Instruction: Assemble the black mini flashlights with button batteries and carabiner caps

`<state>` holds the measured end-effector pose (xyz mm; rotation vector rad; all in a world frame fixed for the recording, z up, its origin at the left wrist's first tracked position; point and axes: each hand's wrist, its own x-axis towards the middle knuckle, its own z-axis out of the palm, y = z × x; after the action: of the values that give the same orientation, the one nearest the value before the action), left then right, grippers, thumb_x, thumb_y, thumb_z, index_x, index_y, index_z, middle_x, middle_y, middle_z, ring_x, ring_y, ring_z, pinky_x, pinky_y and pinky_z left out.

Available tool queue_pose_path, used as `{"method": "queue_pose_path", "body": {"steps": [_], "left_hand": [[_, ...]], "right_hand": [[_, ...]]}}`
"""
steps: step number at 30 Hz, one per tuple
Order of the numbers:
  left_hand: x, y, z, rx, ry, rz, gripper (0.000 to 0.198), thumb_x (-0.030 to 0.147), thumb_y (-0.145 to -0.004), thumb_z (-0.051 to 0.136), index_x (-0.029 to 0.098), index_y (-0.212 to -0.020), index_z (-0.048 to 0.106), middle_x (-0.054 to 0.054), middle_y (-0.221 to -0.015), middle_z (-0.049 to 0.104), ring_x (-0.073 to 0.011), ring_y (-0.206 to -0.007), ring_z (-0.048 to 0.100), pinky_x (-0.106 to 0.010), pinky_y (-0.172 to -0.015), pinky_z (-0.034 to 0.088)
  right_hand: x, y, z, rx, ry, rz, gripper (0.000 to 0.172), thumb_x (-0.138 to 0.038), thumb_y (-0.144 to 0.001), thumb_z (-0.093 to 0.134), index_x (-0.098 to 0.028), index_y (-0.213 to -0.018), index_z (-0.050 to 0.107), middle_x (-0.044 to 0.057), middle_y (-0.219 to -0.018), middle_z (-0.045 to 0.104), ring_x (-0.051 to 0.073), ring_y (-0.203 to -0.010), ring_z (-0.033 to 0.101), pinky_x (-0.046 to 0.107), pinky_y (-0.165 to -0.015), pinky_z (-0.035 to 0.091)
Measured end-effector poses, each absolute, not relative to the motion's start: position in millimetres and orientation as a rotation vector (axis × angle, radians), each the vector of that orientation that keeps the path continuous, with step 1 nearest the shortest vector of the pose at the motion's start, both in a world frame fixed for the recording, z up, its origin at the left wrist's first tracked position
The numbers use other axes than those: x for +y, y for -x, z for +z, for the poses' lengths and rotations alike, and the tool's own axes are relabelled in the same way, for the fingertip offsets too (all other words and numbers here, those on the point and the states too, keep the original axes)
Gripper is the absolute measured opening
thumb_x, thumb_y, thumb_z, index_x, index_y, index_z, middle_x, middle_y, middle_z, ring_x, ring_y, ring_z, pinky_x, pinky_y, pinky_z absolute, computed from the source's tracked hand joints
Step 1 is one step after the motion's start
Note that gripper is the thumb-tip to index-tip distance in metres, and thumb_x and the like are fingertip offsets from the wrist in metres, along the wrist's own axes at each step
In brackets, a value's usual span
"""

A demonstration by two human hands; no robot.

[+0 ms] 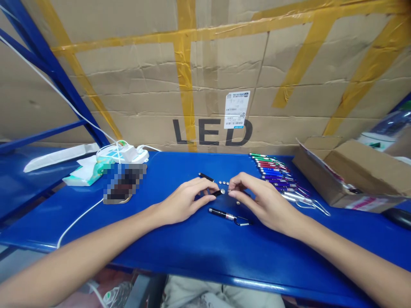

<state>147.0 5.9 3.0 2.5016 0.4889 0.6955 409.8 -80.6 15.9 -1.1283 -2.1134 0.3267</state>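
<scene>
Head view: blue tabletop (180,252) carries the lot, big taped carton (138,94) marked LED upright behind it. Far left, a white strip (61,157) lies by the blue frame (75,102). Then the tissue pack (78,177), with the white power strip (139,155) and its cables just behind. Phone (123,186) in front of those, mostly pixelated.

My left grip (184,201): thumb and fingers pinching a black tube (218,193), silvery end facing my right side. A spare tube (205,176) lies just past my left fingers, on the carton side. Small discs (224,182) in a short row between my hands, also carton side. Black pen (221,213) lies nearer me, below the gap, looped end to the right.

My right grip (263,199): thumb and forefinger pinching a small silvery piece (229,191), near the tube's end; too small to tell exactly what. Lone disc (238,203) sits below my right thumb.

Further right, coloured pens (272,172) side by side: green, red, blue, purple, silvery. Then an open box (385,203), flaps up.
</scene>
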Motion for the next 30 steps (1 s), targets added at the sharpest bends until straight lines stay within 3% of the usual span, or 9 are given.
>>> {"method": "queue_pose_path", "body": {"steps": [6,13,23,30], "left_hand": [[3,-147,5,0.465,-2.484,0.673,0.023,0.031,-0.111,0.061,0.023,-0.132,0.067,-0.005,-0.116,0.073,-0.0186,-0.099,0.069,-0.031,-0.095,0.054],[0,-148,7,0.46,-2.483,0.68,0.023,0.03,-0.112,0.061,0.023,-0.132,0.068,-0.006,-0.115,0.073,-0.0186,-0.099,0.068,-0.031,-0.093,0.053],[1,-145,7,0.409,-2.535,0.723,0.022,0.028,-0.113,0.06,0.022,-0.132,0.066,-0.006,-0.115,0.072,-0.0183,-0.102,0.067,-0.031,-0.095,0.052],[6,-145,6,0.369,-2.506,0.876,0.02,0.025,-0.113,0.057,0.021,-0.131,0.065,-0.009,-0.129,0.074,-0.0215,-0.118,0.068,-0.035,-0.103,0.053]], "right_hand": [[-83,-402,14,-2.072,1.012,0.251,0.008,-0.025,-0.113,0.057,-0.024,-0.108,0.064,0.005,-0.101,0.073,0.02,-0.091,0.07,0.031,-0.083,0.055],[-88,-402,14,-2.089,0.907,0.177,0.01,-0.02,-0.112,0.058,-0.025,-0.115,0.067,0.008,-0.112,0.075,0.024,-0.106,0.072,0.037,-0.094,0.059],[-87,-400,14,-2.14,0.849,0.074,0.009,-0.019,-0.111,0.061,-0.024,-0.116,0.066,0.008,-0.117,0.072,0.022,-0.109,0.068,0.035,-0.094,0.057],[-83,-416,22,-2.366,1.351,0.086,0.006,-0.024,-0.111,0.056,-0.022,-0.105,0.057,0.004,-0.093,0.07,0.023,-0.081,0.067,0.034,-0.072,0.048]]}}
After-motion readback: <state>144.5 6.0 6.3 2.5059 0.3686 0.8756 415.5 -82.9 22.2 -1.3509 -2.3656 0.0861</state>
